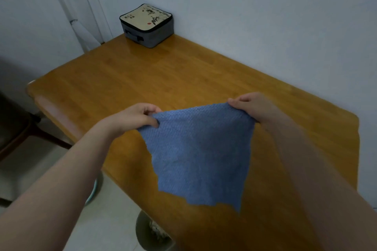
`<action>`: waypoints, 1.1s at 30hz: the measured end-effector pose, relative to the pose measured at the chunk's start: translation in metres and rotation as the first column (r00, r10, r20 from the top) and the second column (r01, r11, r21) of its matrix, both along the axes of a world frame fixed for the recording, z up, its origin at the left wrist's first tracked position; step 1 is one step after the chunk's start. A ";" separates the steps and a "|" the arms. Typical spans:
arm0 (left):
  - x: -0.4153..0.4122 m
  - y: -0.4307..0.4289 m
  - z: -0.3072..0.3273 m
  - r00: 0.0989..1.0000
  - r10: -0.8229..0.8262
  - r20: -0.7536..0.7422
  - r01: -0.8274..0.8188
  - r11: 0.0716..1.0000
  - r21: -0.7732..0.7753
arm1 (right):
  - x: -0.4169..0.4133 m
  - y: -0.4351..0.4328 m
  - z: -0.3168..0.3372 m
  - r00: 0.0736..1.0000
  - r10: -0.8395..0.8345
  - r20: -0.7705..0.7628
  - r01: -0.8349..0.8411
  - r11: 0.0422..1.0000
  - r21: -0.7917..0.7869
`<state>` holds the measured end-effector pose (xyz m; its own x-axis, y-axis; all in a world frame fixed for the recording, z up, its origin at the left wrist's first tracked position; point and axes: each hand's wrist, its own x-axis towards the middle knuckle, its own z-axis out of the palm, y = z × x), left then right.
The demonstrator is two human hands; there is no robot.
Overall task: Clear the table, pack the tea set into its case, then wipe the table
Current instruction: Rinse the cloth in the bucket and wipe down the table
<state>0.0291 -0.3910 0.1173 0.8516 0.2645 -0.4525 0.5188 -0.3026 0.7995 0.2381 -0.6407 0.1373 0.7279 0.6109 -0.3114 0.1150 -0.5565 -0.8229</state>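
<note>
Left hand point(134, 117): pinches blue cloth point(197, 153) at its left corner | right hand point(253, 106): pinches right corner | cloth: spread above wooden surface point(163, 79) | closed case point(146, 25): far left corner

Case point(151, 36) lid: black calligraphy point(154, 18), red seal point(149, 23), too blurred to read.

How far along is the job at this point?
Done, by the look of it: clearing and packing. The case sits closed at the far corner, the only thing seen standing on the table. In hand: the left hand and right hand each pinch a top corner of the cloth, which hangs spread over the near side. Left: the wiping itself.
</note>
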 end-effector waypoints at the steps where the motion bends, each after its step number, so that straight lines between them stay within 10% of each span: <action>1: 0.010 0.002 -0.014 0.999 0.036 -0.027 -0.035 0.999 0.029 | 0.007 0.006 -0.016 0.999 0.005 0.052 -0.004 1.000 -0.030; 9: 0.041 0.003 -0.080 0.964 0.127 0.235 -0.184 0.953 0.241 | 0.032 0.019 -0.074 0.885 0.075 0.459 -0.028 0.994 -0.107; 23: -0.043 -0.041 -0.160 0.932 -0.361 -0.042 0.337 0.813 0.476 | -0.025 -0.057 -0.158 0.849 0.480 0.220 -0.330 0.808 -0.488; 28: -0.053 -0.054 -0.151 0.966 -0.254 0.034 0.208 0.855 0.475 | -0.045 -0.053 -0.165 0.890 -0.044 0.454 0.236 0.896 -0.376; 33: -0.063 -0.066 -0.152 0.977 -0.204 0.061 0.151 0.867 0.475 | -0.070 -0.037 -0.186 0.810 0.048 0.584 0.383 0.711 -0.590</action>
<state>-0.0343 -0.4575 -0.0351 0.9400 0.2612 -0.2194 0.3411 -0.7317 0.5902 0.1676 -0.6773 -0.0488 0.9621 0.2501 -0.1090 0.2444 -0.9676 -0.0634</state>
